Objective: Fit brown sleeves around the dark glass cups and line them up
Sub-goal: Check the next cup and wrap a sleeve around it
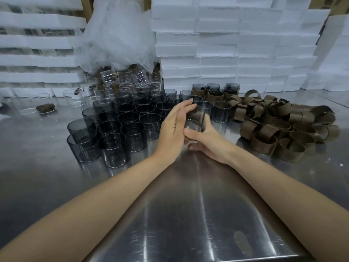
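Head view: right hand (206,141) curls its fingers round a tilted dark glass cup (197,115); left hand (174,125) lies straight-fingered against it.

Brushed steel table (188,214) filled foreground, streaked with reflections. White foam blocks (236,44) stood stacked in tall wall along back, right of centre. Foam trays (37,59) were layered at back left, clear glassware dimly visible between layers. Crumpled clear plastic sheet (117,35) hung between both stacks. Clear marked glasses (124,78) were piled beneath plastic, some tilted. More clear glasses (22,104) lay on table at far left, brown wad (46,107) just beside them. Cardboard (338,4) showed at top right corner
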A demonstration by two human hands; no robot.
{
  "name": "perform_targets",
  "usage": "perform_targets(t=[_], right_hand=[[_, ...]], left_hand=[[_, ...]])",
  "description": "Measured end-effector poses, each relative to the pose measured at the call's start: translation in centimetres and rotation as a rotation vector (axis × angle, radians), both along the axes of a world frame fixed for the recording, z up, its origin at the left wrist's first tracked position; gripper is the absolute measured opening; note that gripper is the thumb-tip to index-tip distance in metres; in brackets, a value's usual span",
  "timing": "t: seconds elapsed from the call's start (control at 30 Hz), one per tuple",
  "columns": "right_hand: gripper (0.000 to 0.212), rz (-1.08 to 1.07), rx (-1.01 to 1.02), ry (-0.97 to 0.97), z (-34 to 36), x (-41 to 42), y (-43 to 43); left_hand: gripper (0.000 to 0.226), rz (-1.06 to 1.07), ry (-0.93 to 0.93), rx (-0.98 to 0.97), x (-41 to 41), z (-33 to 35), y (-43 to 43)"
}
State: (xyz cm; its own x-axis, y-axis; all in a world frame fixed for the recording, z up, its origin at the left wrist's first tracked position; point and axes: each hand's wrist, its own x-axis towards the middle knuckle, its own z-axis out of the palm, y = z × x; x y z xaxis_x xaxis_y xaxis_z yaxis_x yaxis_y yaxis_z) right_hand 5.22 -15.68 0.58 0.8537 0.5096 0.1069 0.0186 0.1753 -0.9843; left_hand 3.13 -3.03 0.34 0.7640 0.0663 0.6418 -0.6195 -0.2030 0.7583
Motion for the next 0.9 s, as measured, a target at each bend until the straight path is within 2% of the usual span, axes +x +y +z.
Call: perform_targets(t=[0.07,0.13,0.23,0.3,0.33,0.4,0.47,0.5,0.57,0.63,0.73,0.8,0.9], right_hand=[[0.064,-0.203,-0.071,-0.204,0.1,0.1,0.0],[0.049,-0.365,-0.114,-0.336,0.2,0.4,-0.1],[0.034,-0.511,-0.303,-0.46,0.0,0.4,-0.4],[0.027,-0.507,-0.296,-0.456,-0.3,0.3,0.0],[0.022,-0.502,-0.247,-0.449,-0.3,0.2,0.3],[0.026,-0.458,-0.07,-0.305,-0.2,0.3,0.6],[0.03,-0.485,-0.058,-0.211,-0.1,0.5,0.7],[0.03,-0.531,-0.156,-0.248,-0.1,0.6,0.7],[0.027,-0.527,-0.406,-0.451,-0.4,0.5,0.4],[0.031,-0.509,-0.508,-0.588,-0.8,0.6,0.1],[0.038,-0.476,-0.427,-0.638,-0.6,0.4,-0.1],[0.037,-0.461,-0.461,-0.637,-0.5,0.3,-0.1],[0.047,-0.383,-0.362,-0.527,-0.6,0.2,0.0]], left_hand=[[0.039,0.066,-0.06,0.073,0.0,0.0,0.0],[0.038,0.124,-0.239,0.245,-0.1,0.2,0.2],[0.043,0.173,-0.534,0.726,-0.1,-0.1,0.3],[0.047,0.251,-0.562,1.001,-0.2,-0.2,-0.3],[0.05,0.29,-0.527,1.057,-0.2,-0.2,-0.6],[0.055,0.346,-0.437,1.047,-0.3,0.0,-0.8],[0.059,0.386,-0.34,0.983,-0.5,0.0,-0.7],[0.061,0.398,-0.284,0.948,-0.6,-0.1,-0.7],[0.067,0.4,-0.157,0.875,-0.6,-0.2,-0.8],[0.076,0.387,-0.053,0.816,-0.6,-0.1,-0.8],[0.084,0.352,0.001,0.75,-0.7,0.0,-0.8],[0.092,0.293,0.086,0.636,-0.6,0.2,-0.6],[0.105,0.215,0.259,0.441,0.1,0.4,0.1]])
